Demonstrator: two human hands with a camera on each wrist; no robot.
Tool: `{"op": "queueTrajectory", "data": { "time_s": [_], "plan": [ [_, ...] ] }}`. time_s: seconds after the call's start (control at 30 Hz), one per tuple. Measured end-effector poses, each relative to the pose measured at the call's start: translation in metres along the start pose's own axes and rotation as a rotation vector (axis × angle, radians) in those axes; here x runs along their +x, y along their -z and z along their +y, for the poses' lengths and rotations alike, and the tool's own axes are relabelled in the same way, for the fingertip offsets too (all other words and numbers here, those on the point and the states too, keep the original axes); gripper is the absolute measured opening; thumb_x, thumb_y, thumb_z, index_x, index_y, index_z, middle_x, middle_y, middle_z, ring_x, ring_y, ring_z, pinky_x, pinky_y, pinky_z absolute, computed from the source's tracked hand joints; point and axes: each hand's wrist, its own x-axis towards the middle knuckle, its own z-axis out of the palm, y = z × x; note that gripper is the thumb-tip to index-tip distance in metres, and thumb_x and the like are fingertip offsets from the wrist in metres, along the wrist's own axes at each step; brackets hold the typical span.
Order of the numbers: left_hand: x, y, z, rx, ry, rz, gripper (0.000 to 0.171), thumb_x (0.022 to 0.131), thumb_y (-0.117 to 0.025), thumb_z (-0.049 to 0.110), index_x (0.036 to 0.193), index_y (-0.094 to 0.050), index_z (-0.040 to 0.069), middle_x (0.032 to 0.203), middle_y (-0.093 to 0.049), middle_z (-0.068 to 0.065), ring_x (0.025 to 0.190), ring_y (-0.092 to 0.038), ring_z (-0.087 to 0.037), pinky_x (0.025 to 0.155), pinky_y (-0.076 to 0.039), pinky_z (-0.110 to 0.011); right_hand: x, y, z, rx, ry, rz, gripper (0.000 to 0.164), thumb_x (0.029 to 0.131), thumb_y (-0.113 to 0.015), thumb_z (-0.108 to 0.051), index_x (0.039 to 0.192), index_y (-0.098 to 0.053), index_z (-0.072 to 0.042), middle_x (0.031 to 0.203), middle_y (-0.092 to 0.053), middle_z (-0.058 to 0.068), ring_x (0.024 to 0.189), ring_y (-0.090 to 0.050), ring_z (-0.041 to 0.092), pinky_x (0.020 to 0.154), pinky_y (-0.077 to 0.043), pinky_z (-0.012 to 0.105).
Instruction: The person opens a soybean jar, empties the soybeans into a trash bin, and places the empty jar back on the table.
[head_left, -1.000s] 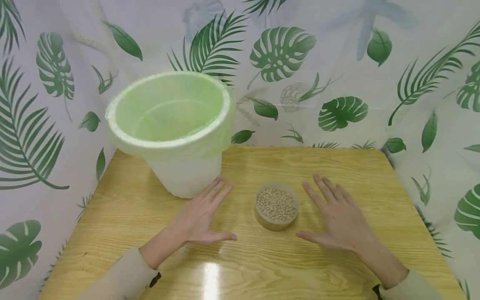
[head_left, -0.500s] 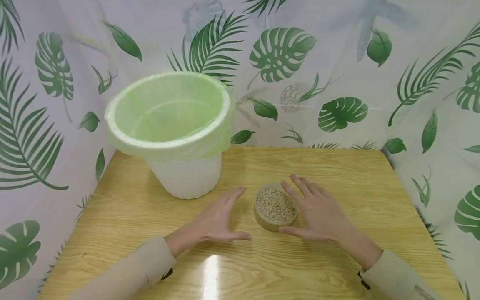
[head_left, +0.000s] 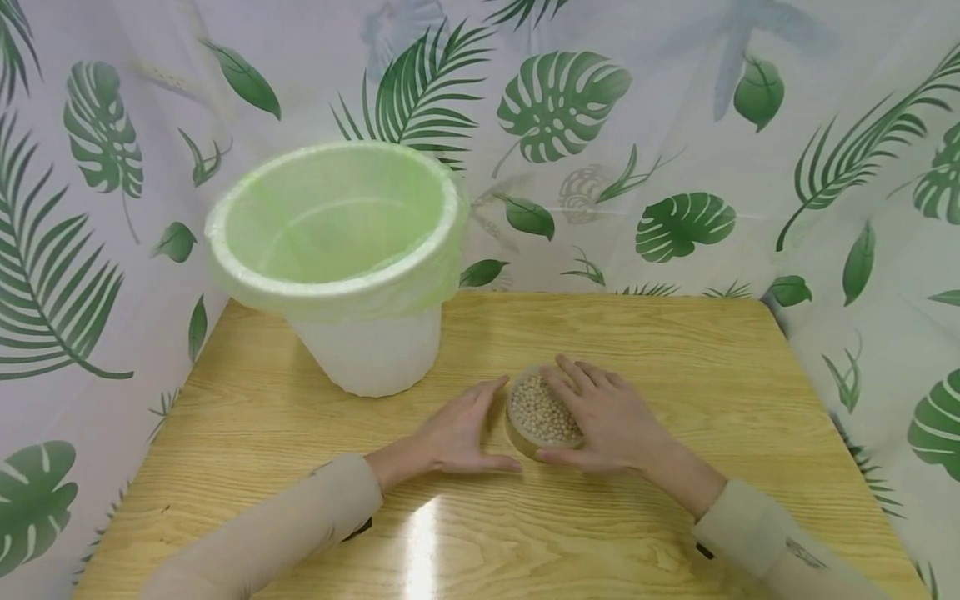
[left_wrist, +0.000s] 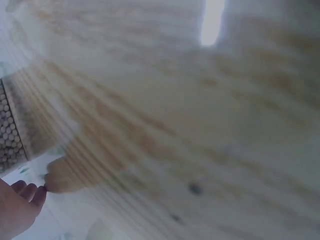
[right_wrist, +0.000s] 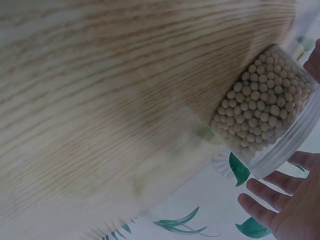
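Observation:
A low, clear round tub (head_left: 525,442) of soybeans (head_left: 542,408) stands on the wooden table, filled close to its rim. Its transparent wall (right_wrist: 295,125) shows the beans inside in the right wrist view. My right hand (head_left: 611,421) is around the tub's right side, its relaxed fingers overlapping the rim in the head view and its thumb near the front. On the other side, my left hand (head_left: 461,433) has thumb and fingers spread in a C shape, fingertips close to the tub. In the left wrist view, the left hand's fingers (left_wrist: 30,195) show beside the tub's edge (left_wrist: 17,125).
A white bucket (head_left: 367,350) lined with a pale green bag (head_left: 345,237) stands at the table's back left, taller than the tub. Leaf-patterned cloth (head_left: 570,108) hangs behind and along both sides of the wood-grain table (head_left: 637,542).
Both hands have come inward toward the tub, the left moving right and the right moving left until its fingers overlap the rim. The tub appears slightly further left; the bucket stays put.

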Motion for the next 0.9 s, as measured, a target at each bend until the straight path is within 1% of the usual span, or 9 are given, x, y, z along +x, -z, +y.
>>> {"op": "queueTrajectory", "data": {
  "time_s": [0.17, 0.37, 0.53, 0.67, 0.8, 0.9],
  "plan": [
    [0.008, -0.006, 0.001, 0.030, -0.022, -0.012, 0.127, 0.081, -0.076, 0.075, 0.169, -0.014, 0.008, 0.172, -0.035, -0.015, 0.158, -0.038, -0.034, 0.131, -0.034, -0.050, 0.004, -0.001, -0.002, -0.019, -0.005, -0.024, 0.108, 0.086, -0.057, -0.086, 0.164, -0.037, -0.014, 0.163, -0.046, 0.023, 0.137, -0.058, 0.045, 0.105, -0.055, 0.063],
    [0.016, -0.011, 0.001, 0.037, -0.040, 0.022, 0.126, 0.080, -0.074, 0.078, 0.168, -0.018, 0.008, 0.167, -0.043, -0.011, 0.155, -0.043, -0.030, 0.130, -0.037, -0.050, 0.008, -0.001, -0.002, -0.033, -0.016, -0.042, 0.106, 0.087, -0.053, -0.088, 0.163, -0.040, -0.015, 0.160, -0.049, 0.022, 0.131, -0.061, 0.043, 0.100, -0.057, 0.061],
    [0.024, -0.014, -0.001, 0.024, -0.050, 0.049, 0.123, 0.080, -0.077, 0.074, 0.167, -0.020, 0.010, 0.164, -0.045, -0.009, 0.152, -0.047, -0.028, 0.128, -0.040, -0.048, 0.011, 0.000, 0.000, -0.036, 0.004, -0.025, 0.106, 0.085, -0.055, -0.088, 0.161, -0.042, -0.016, 0.153, -0.053, 0.022, 0.123, -0.064, 0.040, 0.092, -0.060, 0.057],
    [0.029, -0.013, -0.001, 0.017, -0.069, 0.065, 0.120, 0.079, -0.080, 0.070, 0.166, -0.023, 0.009, 0.162, -0.047, -0.010, 0.150, -0.048, -0.028, 0.127, -0.041, -0.048, 0.014, 0.000, 0.001, -0.038, 0.028, 0.000, 0.105, 0.084, -0.057, -0.089, 0.158, -0.046, -0.015, 0.146, -0.056, 0.020, 0.116, -0.065, 0.036, 0.086, -0.062, 0.052],
    [0.034, -0.012, -0.001, 0.020, -0.096, 0.064, 0.120, 0.079, -0.082, 0.069, 0.165, -0.024, 0.009, 0.161, -0.048, -0.011, 0.149, -0.050, -0.029, 0.126, -0.042, -0.050, 0.016, 0.000, 0.002, -0.029, 0.042, 0.011, 0.104, 0.083, -0.058, -0.088, 0.156, -0.048, -0.015, 0.142, -0.057, 0.020, 0.116, -0.065, 0.036, 0.087, -0.062, 0.052],
    [0.038, -0.012, -0.002, 0.021, -0.106, 0.051, 0.120, 0.079, -0.082, 0.069, 0.165, -0.024, 0.009, 0.161, -0.048, -0.012, 0.149, -0.050, -0.029, 0.126, -0.042, -0.050, 0.017, -0.002, 0.003, -0.017, 0.050, 0.020, 0.103, 0.082, -0.060, -0.087, 0.155, -0.049, -0.015, 0.140, -0.058, 0.020, 0.116, -0.065, 0.037, 0.087, -0.063, 0.052]
  ]
}}
